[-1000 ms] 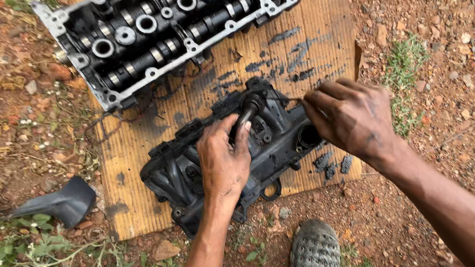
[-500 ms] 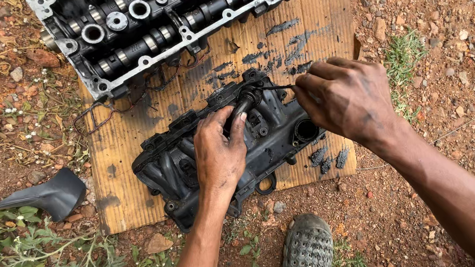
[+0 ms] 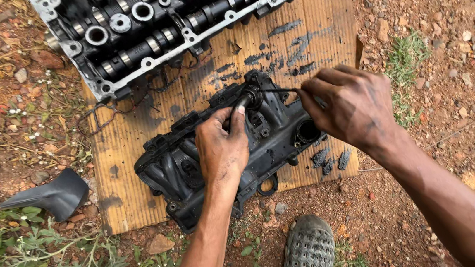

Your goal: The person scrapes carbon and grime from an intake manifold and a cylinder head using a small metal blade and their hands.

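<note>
Since the earlier frame your right hand (image 3: 349, 107) had drawn away to the right, pulling a thin black strip (image 3: 277, 90) taut from the round seal (image 3: 250, 98) on the black valve cover (image 3: 222, 153), fingers pinched on it. Your left hand (image 3: 222, 147) pressed flat on the cover, fingers narrow. The cover lay near the cardboard's (image 3: 310, 37) front edge, the cylinder head (image 3: 161, 24) at its far edge.
</note>
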